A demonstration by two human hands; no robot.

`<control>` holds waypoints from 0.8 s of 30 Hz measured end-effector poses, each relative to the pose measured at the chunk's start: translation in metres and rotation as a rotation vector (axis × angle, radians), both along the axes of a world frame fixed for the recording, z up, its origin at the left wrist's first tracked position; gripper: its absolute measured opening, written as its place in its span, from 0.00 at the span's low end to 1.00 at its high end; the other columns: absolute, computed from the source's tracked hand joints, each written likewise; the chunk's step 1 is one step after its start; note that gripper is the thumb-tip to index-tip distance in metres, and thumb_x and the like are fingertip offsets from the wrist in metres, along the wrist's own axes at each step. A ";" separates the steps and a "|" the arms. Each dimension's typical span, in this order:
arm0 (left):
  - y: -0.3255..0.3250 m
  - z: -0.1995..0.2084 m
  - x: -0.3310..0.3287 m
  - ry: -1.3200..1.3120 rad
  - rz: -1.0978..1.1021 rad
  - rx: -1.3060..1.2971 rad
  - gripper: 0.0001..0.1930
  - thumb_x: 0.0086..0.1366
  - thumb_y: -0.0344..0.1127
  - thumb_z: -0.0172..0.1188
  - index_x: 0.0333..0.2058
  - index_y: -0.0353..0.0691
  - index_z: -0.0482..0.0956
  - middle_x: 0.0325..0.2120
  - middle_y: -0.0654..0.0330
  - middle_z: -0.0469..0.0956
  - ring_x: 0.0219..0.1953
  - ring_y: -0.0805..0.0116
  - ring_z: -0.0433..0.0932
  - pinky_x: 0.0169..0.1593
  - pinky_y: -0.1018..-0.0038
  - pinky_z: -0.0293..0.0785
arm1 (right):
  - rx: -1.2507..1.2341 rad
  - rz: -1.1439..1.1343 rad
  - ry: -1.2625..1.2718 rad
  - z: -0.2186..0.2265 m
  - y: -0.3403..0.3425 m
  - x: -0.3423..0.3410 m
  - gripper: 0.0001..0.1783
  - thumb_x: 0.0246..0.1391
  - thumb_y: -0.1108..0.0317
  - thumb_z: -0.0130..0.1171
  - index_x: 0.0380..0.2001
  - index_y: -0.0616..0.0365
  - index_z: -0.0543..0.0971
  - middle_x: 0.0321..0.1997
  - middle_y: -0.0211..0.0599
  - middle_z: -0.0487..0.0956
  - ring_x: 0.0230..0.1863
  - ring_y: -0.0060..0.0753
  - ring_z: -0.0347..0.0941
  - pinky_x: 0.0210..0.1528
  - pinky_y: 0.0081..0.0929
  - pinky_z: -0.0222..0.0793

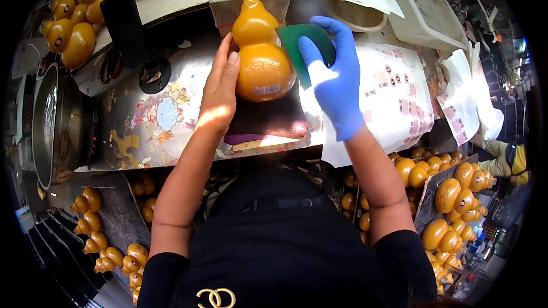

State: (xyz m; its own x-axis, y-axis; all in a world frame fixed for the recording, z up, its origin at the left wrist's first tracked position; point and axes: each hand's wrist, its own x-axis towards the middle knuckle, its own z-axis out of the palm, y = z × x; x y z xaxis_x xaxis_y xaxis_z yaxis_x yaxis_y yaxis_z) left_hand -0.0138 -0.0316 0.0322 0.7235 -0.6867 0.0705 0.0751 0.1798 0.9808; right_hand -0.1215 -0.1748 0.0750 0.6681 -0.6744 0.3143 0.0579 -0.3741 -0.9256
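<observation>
A glossy orange-yellow gourd-shaped bottle (264,65) lies on a dark pad on the worktable, its neck pointing away from me over a grey cloth (279,1). A printed patch and a barcode label show on its lower bulb. My bare left hand (221,80) grips the bottle's left side, thumb on the front. In a blue glove, my right hand (338,77) pinches a thin green scraper (305,48) between thumb and fingers. The scraper's left edge meets or overlaps the bottle's right side; whether it presses there I cannot tell.
Printed transfer sheets (394,88) cover the table's right. At left stand a phone (125,23) on a round-based holder and a metal pan (54,125). More gourd bottles (77,17) crowd the far left, with several on boards (451,194) at both sides. A plastic tray (425,17) sits far right.
</observation>
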 end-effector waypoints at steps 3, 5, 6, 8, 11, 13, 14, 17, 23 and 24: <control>0.001 0.001 -0.006 -0.191 0.041 0.122 0.40 0.66 0.55 0.51 0.66 0.36 0.47 0.61 0.47 0.59 0.63 0.57 0.60 0.64 0.66 0.55 | -0.104 0.048 -0.195 -0.008 0.022 -0.007 0.24 0.54 0.70 0.59 0.53 0.62 0.67 0.46 0.43 0.76 0.47 0.32 0.75 0.49 0.24 0.70; 0.002 -0.001 -0.009 -0.287 0.056 0.189 0.41 0.66 0.57 0.51 0.66 0.36 0.46 0.61 0.46 0.59 0.63 0.56 0.60 0.64 0.66 0.55 | -0.245 -0.029 -0.111 -0.026 0.027 -0.007 0.23 0.54 0.72 0.59 0.53 0.60 0.68 0.47 0.42 0.76 0.46 0.32 0.75 0.49 0.25 0.70; 0.002 -0.003 -0.009 -0.282 0.058 0.184 0.42 0.65 0.57 0.51 0.66 0.37 0.46 0.61 0.46 0.59 0.63 0.55 0.60 0.64 0.65 0.55 | -0.152 -0.059 -0.123 -0.034 0.026 -0.007 0.23 0.54 0.73 0.59 0.53 0.60 0.69 0.46 0.41 0.76 0.45 0.31 0.75 0.48 0.25 0.71; 0.002 -0.002 -0.008 -0.269 0.039 0.161 0.41 0.66 0.58 0.50 0.67 0.38 0.45 0.61 0.46 0.59 0.63 0.56 0.59 0.64 0.65 0.55 | -0.097 -0.119 -0.158 -0.038 0.025 -0.007 0.21 0.54 0.74 0.59 0.52 0.59 0.69 0.43 0.39 0.77 0.43 0.28 0.75 0.46 0.24 0.71; 0.004 -0.002 -0.006 -0.248 0.000 0.125 0.38 0.69 0.55 0.45 0.67 0.38 0.45 0.62 0.47 0.57 0.65 0.56 0.57 0.65 0.67 0.52 | -0.038 -0.145 -0.123 -0.042 0.024 -0.012 0.21 0.54 0.74 0.60 0.51 0.59 0.69 0.43 0.38 0.76 0.42 0.27 0.75 0.45 0.22 0.71; 0.005 -0.008 -0.004 -0.137 -0.031 0.055 0.35 0.71 0.53 0.41 0.67 0.38 0.45 0.63 0.49 0.56 0.65 0.58 0.55 0.66 0.67 0.50 | -0.037 -0.142 -0.192 -0.041 0.021 -0.013 0.21 0.52 0.75 0.62 0.50 0.59 0.71 0.43 0.34 0.76 0.40 0.24 0.74 0.42 0.20 0.71; 0.005 -0.009 -0.003 -0.081 -0.046 0.021 0.33 0.72 0.51 0.39 0.67 0.37 0.45 0.63 0.49 0.55 0.66 0.58 0.55 0.66 0.68 0.49 | -0.095 -0.139 -0.240 -0.037 0.023 -0.014 0.21 0.52 0.75 0.62 0.49 0.58 0.71 0.42 0.33 0.76 0.39 0.23 0.74 0.41 0.19 0.70; 0.006 -0.005 -0.002 0.123 -0.101 -0.097 0.31 0.73 0.47 0.37 0.67 0.36 0.45 0.64 0.51 0.54 0.66 0.60 0.54 0.67 0.68 0.48 | -0.642 -0.002 -0.204 -0.015 0.030 -0.018 0.17 0.42 0.80 0.63 0.39 0.54 0.79 0.41 0.30 0.77 0.32 0.29 0.72 0.32 0.26 0.69; 0.007 0.000 -0.002 0.216 -0.154 -0.160 0.30 0.73 0.46 0.38 0.67 0.36 0.45 0.64 0.51 0.55 0.65 0.61 0.57 0.66 0.68 0.52 | -1.027 0.367 -0.047 -0.016 0.045 -0.025 0.19 0.34 0.72 0.63 0.36 0.46 0.82 0.35 0.24 0.77 0.29 0.30 0.72 0.25 0.27 0.68; 0.005 0.002 0.000 0.212 -0.157 -0.161 0.29 0.73 0.45 0.37 0.67 0.37 0.45 0.63 0.51 0.56 0.64 0.61 0.59 0.65 0.68 0.55 | -1.038 0.407 -0.033 -0.010 0.042 -0.024 0.20 0.34 0.73 0.63 0.37 0.46 0.82 0.35 0.25 0.77 0.29 0.30 0.72 0.25 0.27 0.68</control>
